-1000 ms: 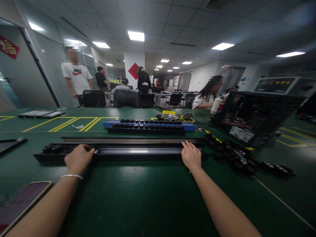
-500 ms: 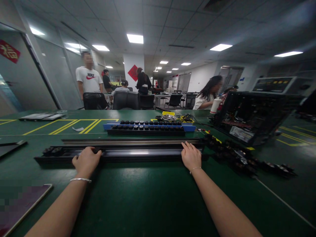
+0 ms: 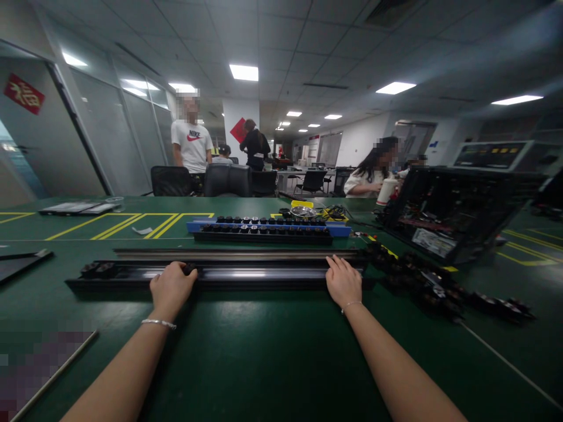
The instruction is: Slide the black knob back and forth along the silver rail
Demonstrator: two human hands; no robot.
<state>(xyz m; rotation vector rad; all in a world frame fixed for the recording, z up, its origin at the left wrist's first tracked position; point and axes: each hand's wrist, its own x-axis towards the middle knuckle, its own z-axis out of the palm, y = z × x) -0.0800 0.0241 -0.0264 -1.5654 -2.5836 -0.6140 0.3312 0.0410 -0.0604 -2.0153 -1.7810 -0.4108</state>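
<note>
A long black rail with a shiny channel lies across the green table. My left hand grips a small black part in the channel, left of the middle. Near the rail's right end rests my right hand, fingers extended over its edge and holding nothing I can see. At the rail's left end sit black parts. Just behind runs a second thin rail.
Farther back is a blue rail with rows of black parts. On the right lie a heap of black parts and an open computer case. A tablet-like device is at the lower left. Several people are beyond the table.
My left hand has slid right along the rail with the small black part. My right hand stays at the rail's right end. The person in the white shirt has moved right.
</note>
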